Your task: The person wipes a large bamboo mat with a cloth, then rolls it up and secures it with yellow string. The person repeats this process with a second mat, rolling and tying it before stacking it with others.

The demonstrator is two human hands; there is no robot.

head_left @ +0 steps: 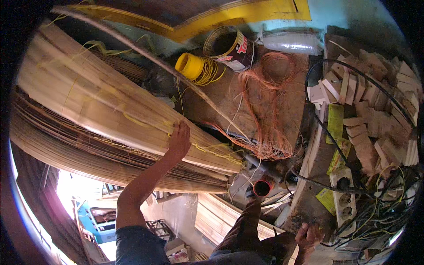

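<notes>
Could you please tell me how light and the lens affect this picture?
In the head view, glare washes out the opening at lower left; the fisheye rim leaves the corners black; the long pale strips look bowed, probably partly from the lens, and somewhat smeared toward upper left; a highlight shines on the clear plastic bag.

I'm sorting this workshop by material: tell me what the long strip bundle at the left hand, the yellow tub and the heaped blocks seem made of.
Strip bundle: wood or bamboo, seemingly unvarnished; pale tan, lengthwise lines.
Yellow tub: probably plastic, smooth; evenly coloured, rounded wall.
Blocks: apparently raw wood, matte; pale, straight-cut faces.
</notes>
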